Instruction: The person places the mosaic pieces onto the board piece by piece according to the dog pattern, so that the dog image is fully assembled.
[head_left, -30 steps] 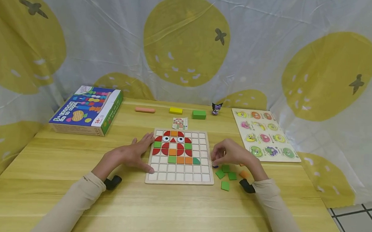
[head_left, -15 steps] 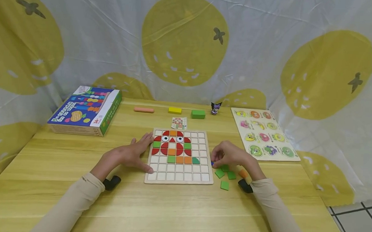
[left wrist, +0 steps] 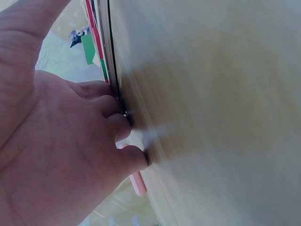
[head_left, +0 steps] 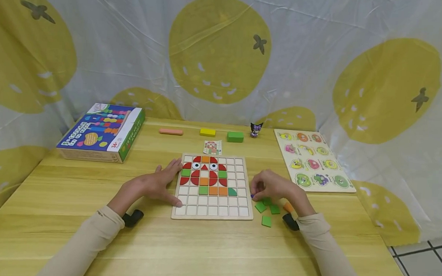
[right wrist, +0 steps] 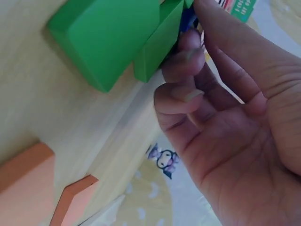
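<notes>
A wooden grid board (head_left: 212, 211) lies at the middle of the table, its upper cells filled with red, orange, green and eye-printed tiles in a face-like pattern. My left hand (head_left: 153, 185) rests at the board's left side, fingers along the edge and thumb on the lower left corner. Just past the right edge, my right hand (head_left: 274, 185) pinches a small blue tile (right wrist: 187, 20) between thumb and fingertips; most of it is hidden. Loose green tiles (head_left: 266, 221) lie beside and below that hand. An orange tile (head_left: 288, 207) is near the wrist.
Behind the board lies a small pattern card (head_left: 212, 147). Farther back are a pink stick (head_left: 171, 131), a yellow block (head_left: 207, 132), a green block (head_left: 235, 137) and a figurine (head_left: 256, 130). A game box (head_left: 102, 130) stands left, a fruit puzzle board (head_left: 312, 162) right.
Both hands hold nearly the same places. The right fingers shift slightly around the blue tile beside the board. The tiles on the board look the same.
</notes>
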Tool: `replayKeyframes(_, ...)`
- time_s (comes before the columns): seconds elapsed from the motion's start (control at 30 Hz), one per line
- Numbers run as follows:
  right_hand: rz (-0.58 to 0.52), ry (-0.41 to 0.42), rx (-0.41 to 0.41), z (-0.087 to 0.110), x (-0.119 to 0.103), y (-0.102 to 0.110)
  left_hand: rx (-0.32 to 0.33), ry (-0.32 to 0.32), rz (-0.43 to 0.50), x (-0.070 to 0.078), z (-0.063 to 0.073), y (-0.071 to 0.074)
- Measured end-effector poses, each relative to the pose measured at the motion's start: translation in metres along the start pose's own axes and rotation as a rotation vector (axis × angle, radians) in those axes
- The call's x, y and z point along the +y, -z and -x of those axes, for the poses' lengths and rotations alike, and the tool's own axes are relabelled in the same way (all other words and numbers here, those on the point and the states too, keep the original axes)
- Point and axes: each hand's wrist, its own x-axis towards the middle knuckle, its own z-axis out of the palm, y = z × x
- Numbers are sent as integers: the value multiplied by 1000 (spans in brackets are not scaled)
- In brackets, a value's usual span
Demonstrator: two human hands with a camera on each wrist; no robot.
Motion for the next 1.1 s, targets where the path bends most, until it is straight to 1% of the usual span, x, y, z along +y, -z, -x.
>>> replayKeyframes(0.13,19,-24,31,0,-2,0,-1,2,-2,0,0,0)
replayKeyframes(0.23,29,-27,35,1,-2,0,-1,2,1,1,1,0)
replayKeyframes(0.37,40,-10,10,2,-2,0,0,5,7,1,1,0)
replayKeyframes(0.47,64,1,-14,2,-4,0,-2,8,6,0,0,0)
replayKeyframes(0.57,99,-3,-21,2,-8,0,-3,9,2,1,0,0)
replayKeyframes(0.8,135,-64,-19,6,-19,-4,-7,13,-2,2,0,0)
replayKeyframes(0.93,165,-68,-4,6,-22,-8,-7,16,-4,3,0,1)
replayKeyframes(1.0,162,-65,4,6,-23,-8,-5,16,-5,2,0,1)
replayKeyframes(1.1,105,-52,17,6,-21,-7,-3,9,-11,1,0,1)
